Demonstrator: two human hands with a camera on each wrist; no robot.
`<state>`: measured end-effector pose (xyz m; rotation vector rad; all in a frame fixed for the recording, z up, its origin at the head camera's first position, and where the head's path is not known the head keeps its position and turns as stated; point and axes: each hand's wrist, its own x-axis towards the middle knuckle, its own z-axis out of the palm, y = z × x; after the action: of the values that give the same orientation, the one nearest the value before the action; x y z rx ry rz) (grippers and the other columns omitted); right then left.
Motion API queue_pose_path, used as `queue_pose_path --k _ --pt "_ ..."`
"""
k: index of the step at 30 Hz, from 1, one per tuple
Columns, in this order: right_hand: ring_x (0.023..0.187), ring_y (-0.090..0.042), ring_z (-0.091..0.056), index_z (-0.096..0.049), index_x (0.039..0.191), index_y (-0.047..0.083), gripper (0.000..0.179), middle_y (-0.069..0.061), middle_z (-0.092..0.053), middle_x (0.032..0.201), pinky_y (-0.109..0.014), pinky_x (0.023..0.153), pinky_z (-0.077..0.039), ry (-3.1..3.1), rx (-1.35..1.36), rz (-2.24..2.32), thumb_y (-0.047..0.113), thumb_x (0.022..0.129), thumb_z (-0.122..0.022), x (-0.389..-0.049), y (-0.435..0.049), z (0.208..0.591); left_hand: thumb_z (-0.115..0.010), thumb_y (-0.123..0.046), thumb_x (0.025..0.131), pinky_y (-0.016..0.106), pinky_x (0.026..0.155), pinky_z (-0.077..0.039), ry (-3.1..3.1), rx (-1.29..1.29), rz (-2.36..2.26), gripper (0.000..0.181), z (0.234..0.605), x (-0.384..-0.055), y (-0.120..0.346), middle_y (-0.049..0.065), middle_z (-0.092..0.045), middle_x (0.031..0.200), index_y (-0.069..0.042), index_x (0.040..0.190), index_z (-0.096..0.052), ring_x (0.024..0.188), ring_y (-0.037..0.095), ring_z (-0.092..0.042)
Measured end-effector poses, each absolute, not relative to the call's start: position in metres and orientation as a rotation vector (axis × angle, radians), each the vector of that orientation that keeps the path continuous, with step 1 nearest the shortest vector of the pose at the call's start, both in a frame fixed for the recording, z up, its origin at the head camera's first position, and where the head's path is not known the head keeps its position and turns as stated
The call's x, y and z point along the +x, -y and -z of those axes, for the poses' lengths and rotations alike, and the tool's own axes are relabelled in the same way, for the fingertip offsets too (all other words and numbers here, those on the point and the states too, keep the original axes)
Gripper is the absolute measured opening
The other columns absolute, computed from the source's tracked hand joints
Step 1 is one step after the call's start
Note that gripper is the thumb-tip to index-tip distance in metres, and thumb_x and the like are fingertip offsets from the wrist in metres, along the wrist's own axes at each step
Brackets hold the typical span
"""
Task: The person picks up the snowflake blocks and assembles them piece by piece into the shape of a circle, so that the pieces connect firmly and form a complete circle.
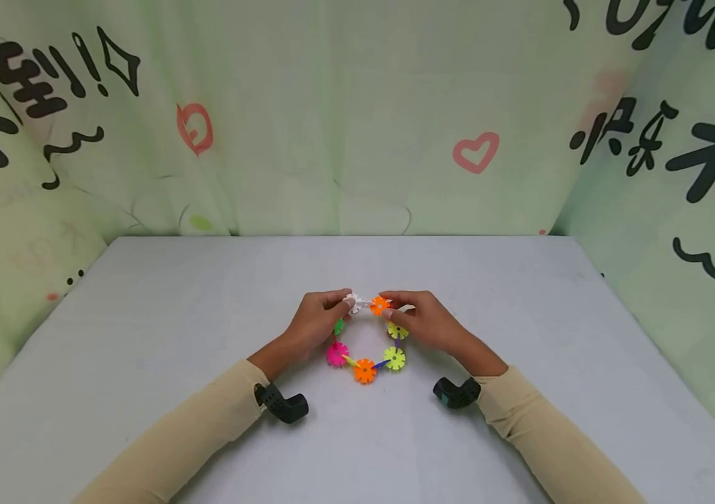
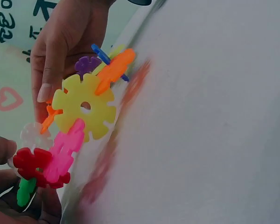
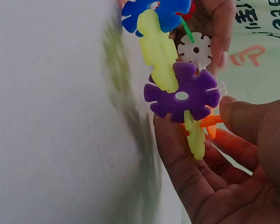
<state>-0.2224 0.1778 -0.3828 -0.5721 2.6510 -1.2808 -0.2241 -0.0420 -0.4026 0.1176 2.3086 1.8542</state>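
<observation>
A ring of interlocking plastic snowflake discs is held up between both hands over the table. At its far side my left hand [image 1: 313, 320] pinches a white disc [image 1: 354, 304]. My right hand [image 1: 428, 320] holds an orange disc [image 1: 380, 306] beside it, thumb against it. Down the left side run a green disc [image 1: 339, 326], a red disc [image 2: 28, 161] and a pink disc [image 1: 336, 355]. Nearest me is another orange disc [image 1: 365, 376]. Up the right come a blue disc [image 3: 170, 14], a yellow disc [image 1: 394, 360] and a purple disc [image 3: 198, 84].
The white-covered table [image 1: 143, 350] extends around the hands. Pale green printed curtains [image 1: 332, 140] enclose its back and sides. A black wrist camera [image 1: 283, 404] is strapped on the left sleeve, and another black camera [image 1: 457, 393] on the right.
</observation>
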Motion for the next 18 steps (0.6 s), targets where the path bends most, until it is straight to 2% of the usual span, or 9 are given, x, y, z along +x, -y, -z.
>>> queue_pose_path --k 2,4,5,8,13,18 --pt "0.097 -0.025 -0.062 -0.059 0.130 -0.003 0.036 -0.017 -0.064 0.118 -0.036 0.083 -0.052 -2.675 -0.602 1.250 0.008 0.095 -0.061 -0.226 -0.178 0.385 -0.061 -0.023 0.097 0.022 0.060 -0.043 -2.348 0.131 -1.800 0.040 0.404 -0.227 0.043 0.008 -0.069 0.101 -0.005 0.133 -0.059 0.080 0.018 -0.053" --pt "0.093 -0.025 -0.062 -0.060 0.129 -0.003 0.036 -0.017 -0.065 0.117 -0.035 0.079 -0.052 -2.681 -0.593 1.235 0.008 0.095 -0.062 -0.230 -0.177 0.387 -0.062 -0.024 0.097 0.023 0.072 -0.049 -2.394 0.136 -1.744 0.041 0.405 -0.230 0.043 0.007 -0.068 0.113 -0.005 0.133 -0.059 0.092 0.018 -0.056" --pt "0.091 -0.025 -0.062 -0.060 0.129 -0.003 0.036 -0.017 -0.065 0.116 -0.033 0.077 -0.052 -2.685 -0.593 1.223 0.009 0.095 -0.062 -0.232 -0.177 0.388 -0.062 -0.025 0.097 0.024 0.080 -0.050 -2.419 0.139 -1.714 0.041 0.406 -0.231 0.043 0.007 -0.066 0.119 -0.006 0.133 -0.059 0.100 0.017 -0.057" --pt "0.083 -0.022 -0.060 -0.061 0.128 -0.001 0.036 -0.015 -0.065 0.112 -0.030 0.070 -0.050 -2.698 -0.573 1.189 0.012 0.095 -0.063 -0.235 -0.175 0.388 -0.062 -0.026 0.097 0.031 0.089 -0.050 -2.467 0.149 -1.647 0.041 0.406 -0.235 0.044 0.006 -0.060 0.130 -0.006 0.132 -0.060 0.110 0.020 -0.055" --pt "0.081 -0.020 -0.057 -0.062 0.128 -0.001 0.035 -0.014 -0.066 0.110 -0.029 0.067 -0.048 -2.698 -0.557 1.154 0.011 0.095 -0.063 -0.238 -0.174 0.388 -0.060 -0.022 0.098 0.034 0.092 -0.049 -2.508 0.193 -1.553 0.038 0.407 -0.240 0.046 0.008 -0.062 0.128 -0.003 0.131 -0.061 0.109 0.020 -0.058" --pt "0.079 -0.019 -0.056 -0.061 0.128 -0.002 0.035 -0.012 -0.066 0.106 -0.028 0.066 -0.048 -2.696 -0.535 1.133 0.010 0.095 -0.063 -0.241 -0.173 0.391 -0.061 -0.019 0.097 0.031 0.085 -0.051 -2.586 0.214 -1.461 0.036 0.407 -0.242 0.046 0.008 -0.065 0.122 -0.001 0.127 -0.063 0.100 0.018 -0.060"
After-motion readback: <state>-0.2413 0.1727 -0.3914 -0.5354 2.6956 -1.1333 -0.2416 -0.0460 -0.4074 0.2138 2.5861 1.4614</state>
